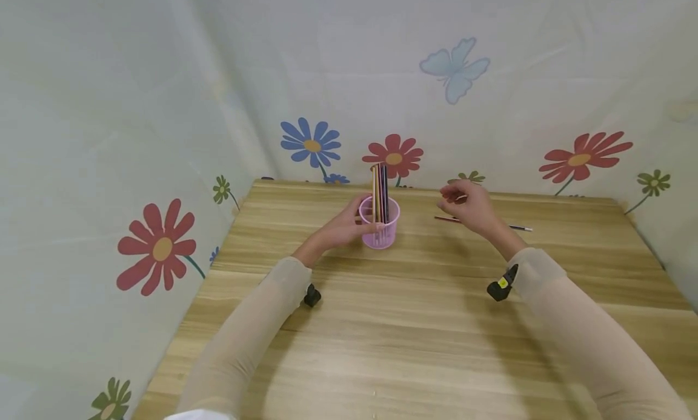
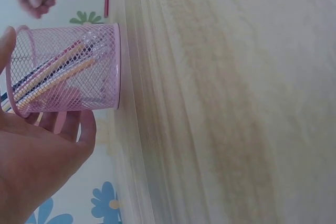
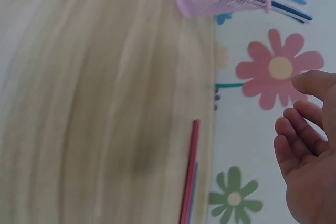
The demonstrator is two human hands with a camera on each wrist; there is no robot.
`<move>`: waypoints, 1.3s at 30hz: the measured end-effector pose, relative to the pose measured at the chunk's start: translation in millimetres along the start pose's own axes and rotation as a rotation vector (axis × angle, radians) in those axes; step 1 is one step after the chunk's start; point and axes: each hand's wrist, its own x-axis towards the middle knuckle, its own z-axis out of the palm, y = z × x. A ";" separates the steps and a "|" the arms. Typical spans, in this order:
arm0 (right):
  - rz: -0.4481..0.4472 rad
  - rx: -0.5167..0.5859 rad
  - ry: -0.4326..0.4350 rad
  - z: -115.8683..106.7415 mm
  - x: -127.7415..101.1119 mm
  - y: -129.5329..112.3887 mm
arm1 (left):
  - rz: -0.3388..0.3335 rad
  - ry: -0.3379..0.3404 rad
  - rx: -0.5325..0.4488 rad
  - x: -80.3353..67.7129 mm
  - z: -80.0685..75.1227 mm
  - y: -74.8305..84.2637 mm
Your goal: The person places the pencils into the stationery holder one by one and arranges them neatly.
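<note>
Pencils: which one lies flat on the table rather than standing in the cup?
The red pencil beside the right hand; the others stand in the pink mesh cup.

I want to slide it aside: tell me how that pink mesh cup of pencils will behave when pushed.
The pink wire-mesh cup probably weighs little. The tall pencils stand well above its rim, so a high push may tip it. The left hand around it should steady it.

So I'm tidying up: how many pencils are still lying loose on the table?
2, as far as shows: a red pencil and a blue pencil beside it, near the right hand. The hand may hide more. The rest stand in the pink mesh cup.
</note>
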 end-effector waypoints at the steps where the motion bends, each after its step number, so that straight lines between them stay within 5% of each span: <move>1: 0.004 0.000 -0.008 0.5 -2.3 4.6 | -0.001 0.001 -0.003 -0.4 0.2 -0.6; 14: 0.054 -0.083 -0.044 12.6 -16.7 55.1 | -0.003 -0.008 -0.012 3.0 1.4 -7.3; 39: 0.059 -0.179 -0.102 17.8 -15.1 62.6 | -0.005 0.001 -0.007 -0.1 0.9 -4.2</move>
